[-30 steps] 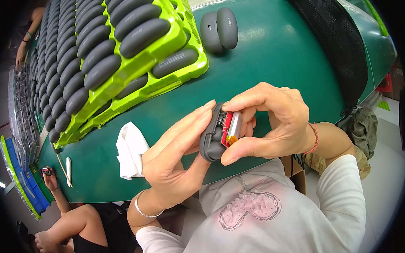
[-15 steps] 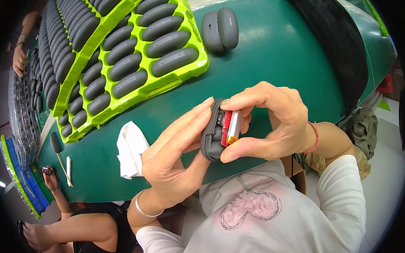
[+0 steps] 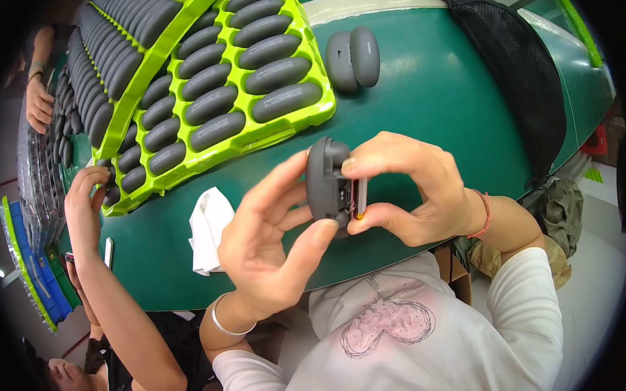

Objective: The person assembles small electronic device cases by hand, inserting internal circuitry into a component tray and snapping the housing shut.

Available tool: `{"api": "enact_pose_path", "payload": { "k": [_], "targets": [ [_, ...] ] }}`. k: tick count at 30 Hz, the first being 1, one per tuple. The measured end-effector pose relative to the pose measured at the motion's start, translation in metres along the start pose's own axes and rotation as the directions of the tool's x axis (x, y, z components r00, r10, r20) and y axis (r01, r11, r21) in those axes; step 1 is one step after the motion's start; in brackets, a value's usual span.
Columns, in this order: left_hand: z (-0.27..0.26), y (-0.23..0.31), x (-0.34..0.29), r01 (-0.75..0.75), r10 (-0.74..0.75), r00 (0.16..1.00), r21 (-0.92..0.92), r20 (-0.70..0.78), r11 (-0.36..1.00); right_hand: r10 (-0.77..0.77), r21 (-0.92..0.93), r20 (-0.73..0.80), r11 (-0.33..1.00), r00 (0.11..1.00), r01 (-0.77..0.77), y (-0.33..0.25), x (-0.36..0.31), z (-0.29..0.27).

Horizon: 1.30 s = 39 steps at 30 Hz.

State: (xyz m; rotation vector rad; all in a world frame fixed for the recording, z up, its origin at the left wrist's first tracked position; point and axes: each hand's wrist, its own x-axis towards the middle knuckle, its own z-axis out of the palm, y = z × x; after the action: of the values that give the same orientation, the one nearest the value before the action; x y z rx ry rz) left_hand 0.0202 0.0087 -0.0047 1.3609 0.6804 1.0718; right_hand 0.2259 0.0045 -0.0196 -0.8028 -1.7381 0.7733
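Observation:
In front of my chest, above the green table, is a dark grey oval case shell (image 3: 319, 181). My left hand (image 3: 266, 242) grips it from the left, thumb low and fingers behind. My right hand (image 3: 423, 191) pinches a flat silver battery with a red edge (image 3: 360, 197) between thumb and index finger, at the shell's right side. Dark inner parts show between shell and battery; whether the two are joined I cannot tell. A white cloth (image 3: 209, 230) lies on the table left of my left hand.
A lime-green tray (image 3: 256, 134) of grey oval cases stands beyond my hands, with another tray leaning over it. Past its right corner stands a grey case (image 3: 365, 59). A black mesh bag (image 3: 512, 71) lies right. A co-worker's hand (image 3: 85, 193) reaches the tray's left corner; another hand (image 3: 40, 108) is farther off.
The shell has turned more upright and shifted slightly left in my hands, showing more of its outer side. The co-worker at left has leaned in and reached to the tray's corner.

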Motion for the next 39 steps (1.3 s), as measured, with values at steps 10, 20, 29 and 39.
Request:
{"api": "enact_pose_path", "payload": {
  "k": [10,20,29,39],
  "targets": [
    [-0.002,0.004,0.001,0.096,-0.098,0.995,-0.068,-0.028,0.993,0.071,-0.182,0.04,0.981,0.997,-0.062,0.005,0.022,-0.015],
    [0.005,0.0,-0.001,0.067,-0.067,0.998,-0.058,0.0,0.996,-0.067,-0.756,0.461,0.493,0.885,0.431,0.036,0.111,-0.002],
    [0.003,-0.001,-0.002,0.055,-0.055,0.998,-0.061,0.006,0.997,0.055,-0.807,0.514,0.367,0.856,0.462,0.033,0.11,0.012],
    [0.0,0.002,-0.001,0.067,-0.068,0.998,-0.103,-0.016,0.992,-0.024,-0.722,0.244,0.662,0.969,0.199,0.033,0.098,-0.005]
  ]
}}
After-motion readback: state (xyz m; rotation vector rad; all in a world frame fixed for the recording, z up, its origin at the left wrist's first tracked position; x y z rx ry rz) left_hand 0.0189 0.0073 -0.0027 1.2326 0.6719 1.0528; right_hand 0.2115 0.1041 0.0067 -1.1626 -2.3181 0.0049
